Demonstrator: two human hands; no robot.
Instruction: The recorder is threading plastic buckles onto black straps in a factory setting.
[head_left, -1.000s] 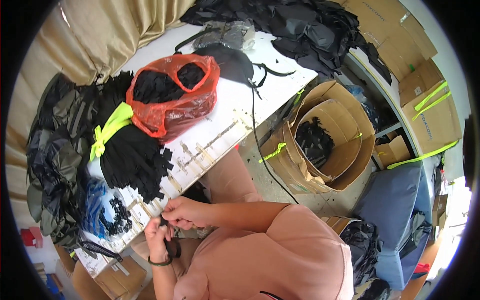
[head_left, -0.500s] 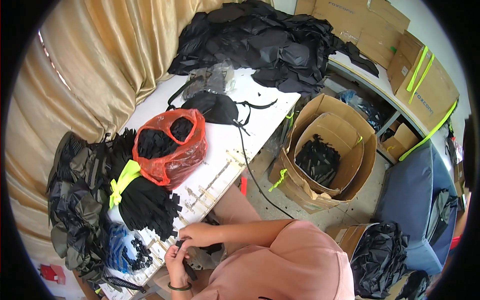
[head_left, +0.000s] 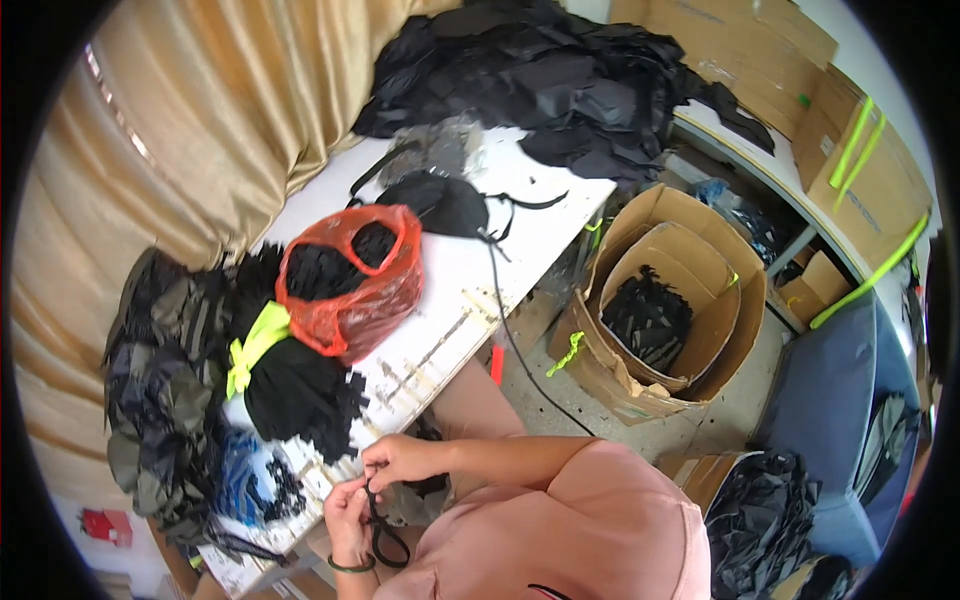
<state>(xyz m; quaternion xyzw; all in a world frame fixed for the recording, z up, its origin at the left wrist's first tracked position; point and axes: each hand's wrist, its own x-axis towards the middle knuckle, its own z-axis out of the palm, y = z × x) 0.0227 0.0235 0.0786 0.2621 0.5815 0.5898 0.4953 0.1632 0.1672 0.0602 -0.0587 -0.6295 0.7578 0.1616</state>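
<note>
Holding a black strap [head_left: 375, 522] at seven o'clock in the view, just off the near edge of the white table [head_left: 545, 195]; pinching it near the upper end with left hand [head_left: 345, 515] and right hand [head_left: 395, 460], close together. Cannot tell the exact finger placement. Hanging slack in a loop toward five o'clock from the grip. Judging by that easy curve, likely to handle as light, soft and bendable, hardly fragile; best taken near an end, between thumb and forefinger. Compared with half a second ago, showing a rounded loop instead of a short, nearly straight tail. Left lying toward eleven o'clock from the grip, as earlier: black bundle [head_left: 300, 390] with yellow-green tie [head_left: 255, 345].
</note>
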